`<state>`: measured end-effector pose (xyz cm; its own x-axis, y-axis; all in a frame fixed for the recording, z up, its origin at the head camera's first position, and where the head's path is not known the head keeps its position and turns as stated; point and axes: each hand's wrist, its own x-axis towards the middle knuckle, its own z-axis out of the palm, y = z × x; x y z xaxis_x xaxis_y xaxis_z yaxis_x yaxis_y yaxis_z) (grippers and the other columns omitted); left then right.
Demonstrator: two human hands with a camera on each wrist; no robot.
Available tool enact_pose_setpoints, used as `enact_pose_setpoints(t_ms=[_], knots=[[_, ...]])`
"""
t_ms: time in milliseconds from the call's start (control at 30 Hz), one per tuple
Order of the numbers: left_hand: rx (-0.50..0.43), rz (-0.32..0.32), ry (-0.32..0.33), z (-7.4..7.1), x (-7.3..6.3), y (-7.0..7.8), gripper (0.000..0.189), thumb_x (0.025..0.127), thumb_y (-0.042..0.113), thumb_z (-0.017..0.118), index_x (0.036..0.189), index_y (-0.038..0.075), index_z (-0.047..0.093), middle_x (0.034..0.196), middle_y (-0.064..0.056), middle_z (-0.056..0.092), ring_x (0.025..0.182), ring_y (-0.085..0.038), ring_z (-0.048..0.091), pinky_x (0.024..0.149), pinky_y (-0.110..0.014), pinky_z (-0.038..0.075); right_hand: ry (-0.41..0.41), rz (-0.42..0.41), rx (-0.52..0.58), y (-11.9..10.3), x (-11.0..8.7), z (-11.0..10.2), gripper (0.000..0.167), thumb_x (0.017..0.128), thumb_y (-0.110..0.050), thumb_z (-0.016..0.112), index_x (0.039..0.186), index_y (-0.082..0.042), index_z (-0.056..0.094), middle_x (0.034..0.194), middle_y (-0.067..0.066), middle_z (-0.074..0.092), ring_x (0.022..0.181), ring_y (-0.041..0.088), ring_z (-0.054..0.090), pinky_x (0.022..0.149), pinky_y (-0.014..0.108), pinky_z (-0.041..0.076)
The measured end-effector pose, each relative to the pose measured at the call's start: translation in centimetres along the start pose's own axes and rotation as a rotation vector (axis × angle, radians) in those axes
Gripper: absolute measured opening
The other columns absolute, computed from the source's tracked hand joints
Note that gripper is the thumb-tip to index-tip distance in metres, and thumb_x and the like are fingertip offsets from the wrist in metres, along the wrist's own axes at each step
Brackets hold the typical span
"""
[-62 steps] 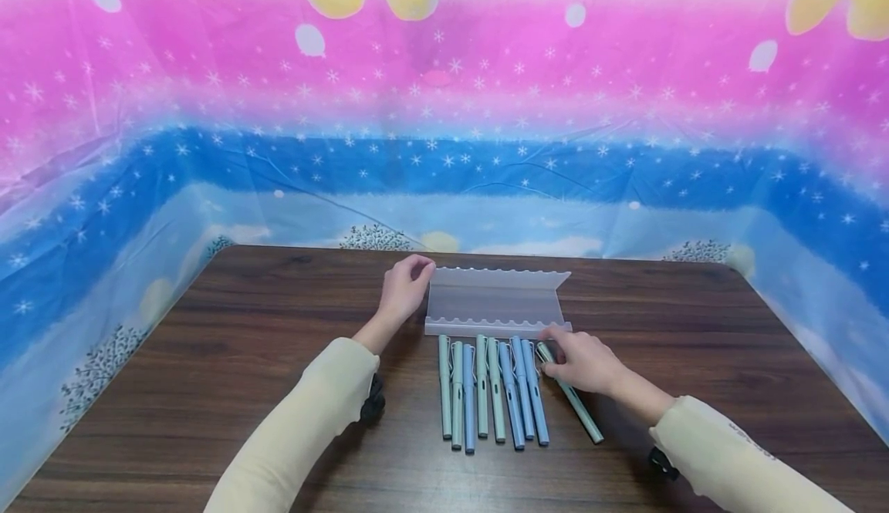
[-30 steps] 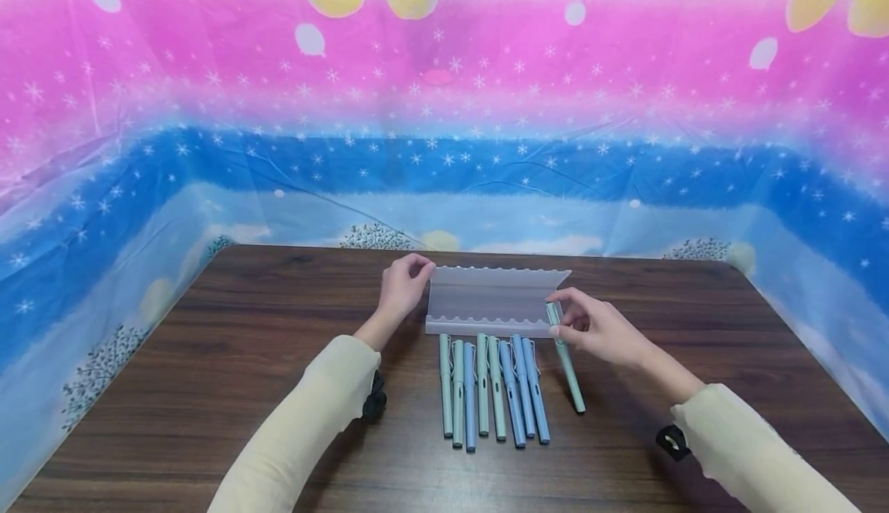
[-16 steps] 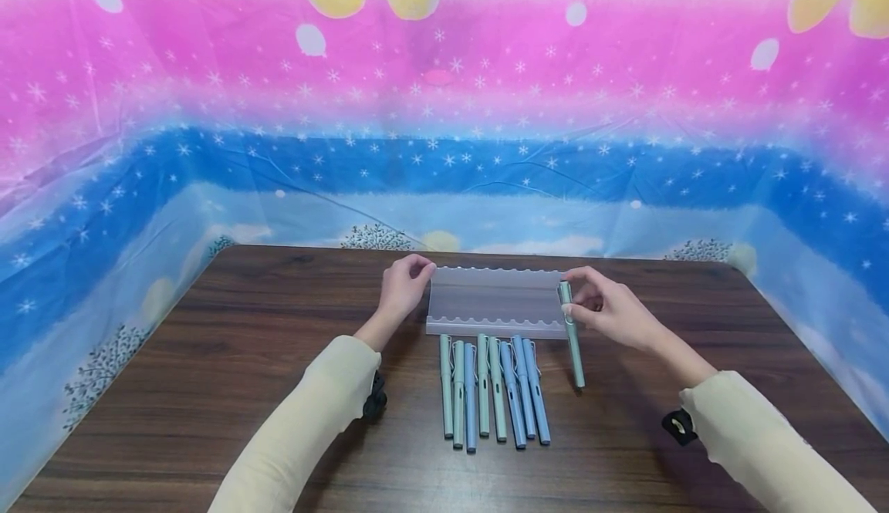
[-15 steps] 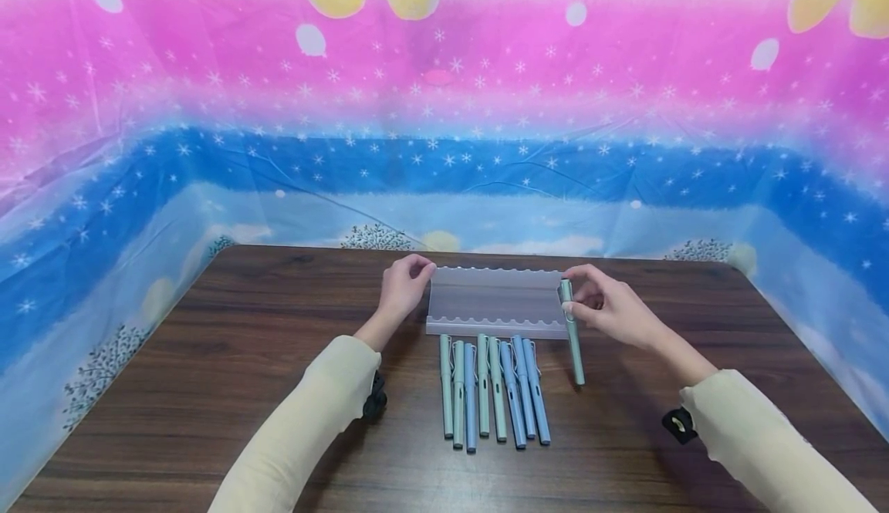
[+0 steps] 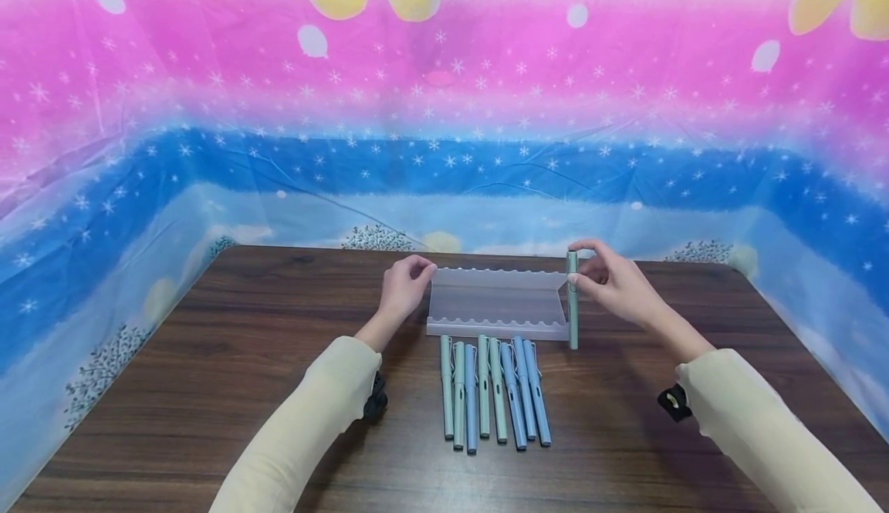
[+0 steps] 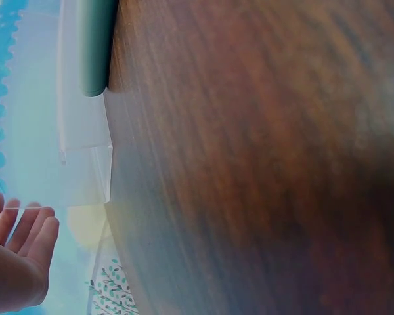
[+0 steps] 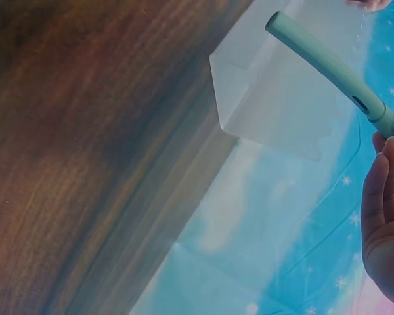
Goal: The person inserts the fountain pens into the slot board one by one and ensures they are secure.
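Observation:
In the head view a clear plastic pen rack (image 5: 495, 301) with scalloped edges stands on the table. My left hand (image 5: 404, 288) pinches its far left corner; the left wrist view has the thin sheet edge between the thumb and fingers (image 6: 39, 239). My right hand (image 5: 621, 288) holds a green pen (image 5: 572, 316) near its capped upper end. That pen hangs nearly upright at the rack's right end, its lower end pointing down. The right wrist view shows the same pen, with the fingers (image 7: 375, 187) around its clip end.
In front of the rack several green pens (image 5: 447, 389) and blue pens (image 5: 511, 397) lie side by side on the brown wooden table (image 5: 278, 328). A printed cloth (image 5: 444, 166) hangs behind the table and along both sides.
My right hand has picked up the green pen at the right of the row, raised it beside the rack's right end and turned it upright. The left hand has stayed at the rack's corner.

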<state>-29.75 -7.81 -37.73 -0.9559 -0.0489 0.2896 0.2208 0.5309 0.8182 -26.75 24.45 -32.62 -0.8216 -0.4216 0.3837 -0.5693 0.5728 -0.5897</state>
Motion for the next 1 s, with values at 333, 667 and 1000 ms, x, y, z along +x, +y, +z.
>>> enact_pose_setpoints(t_ms=[333, 667, 1000], knots=[[-0.006, 0.011, -0.002, -0.1, 0.0, 0.0, 0.018, 0.087, 0.019, 0.056, 0.094, 0.004, 0.063, 0.096, -0.009, 0.062, 0.093, -0.022, 0.055, 0.082, -0.034, 0.042, 0.091, -0.036, -0.051, 0.5, 1.3, -0.5, 0.041, 0.086, -0.018, 0.059, 0.123, -0.017, 0.042, 0.08, 0.003, 0.063, 0.057, 0.019, 0.057, 0.049, 0.031, 0.046], [-0.009, 0.016, -0.006, -0.2, -0.1, 0.1, 0.018, 0.087, 0.018, 0.056, 0.094, 0.003, 0.063, 0.096, -0.01, 0.062, 0.094, -0.022, 0.055, 0.082, -0.035, 0.041, 0.16, -0.089, -0.07, 1.4, 2.1, 0.2, 0.039, 0.086, -0.013, 0.058, 0.122, -0.014, 0.043, 0.081, 0.007, 0.063, 0.053, 0.019, 0.055, 0.044, 0.029, 0.042], [-0.013, 0.015, -0.006, -0.2, -0.1, 0.1, 0.017, 0.087, 0.018, 0.056, 0.094, 0.003, 0.063, 0.096, -0.01, 0.062, 0.094, -0.022, 0.055, 0.082, -0.035, 0.041, 0.159, -0.112, -0.068, 2.4, 1.8, 1.4, 0.039, 0.084, -0.007, 0.059, 0.119, -0.012, 0.044, 0.079, 0.006, 0.063, 0.057, 0.014, 0.058, 0.045, 0.029, 0.043]])
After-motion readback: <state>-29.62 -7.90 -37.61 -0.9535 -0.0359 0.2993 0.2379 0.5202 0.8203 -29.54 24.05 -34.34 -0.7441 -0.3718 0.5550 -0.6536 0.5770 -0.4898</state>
